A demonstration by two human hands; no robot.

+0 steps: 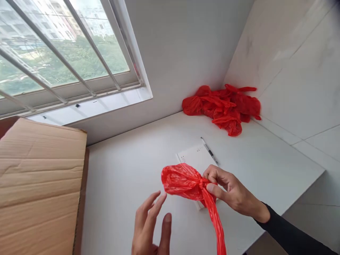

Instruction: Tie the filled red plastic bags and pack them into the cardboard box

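Note:
A knotted red plastic bag (182, 181) is held up over the white table, its long twisted tail hanging down toward the bottom edge of the view. My right hand (230, 189) pinches the bag at its knot between thumb and fingers. Just below and left of the bag's rounded end, my left hand (151, 226) has its fingers spread and holds nothing; its fingertips come close to the plastic, and whether they touch I cannot tell. Beneath the bag lies a white notebook (196, 156), partly covered by it.
A black-and-clear pen (209, 150) lies beside the notebook. Several red plastic bags (220, 106) are heaped in the back corner against the walls. An open cardboard box (42, 184) stands at the left, below a barred window (66, 49). The white table (119, 170) ends at a right-hand edge.

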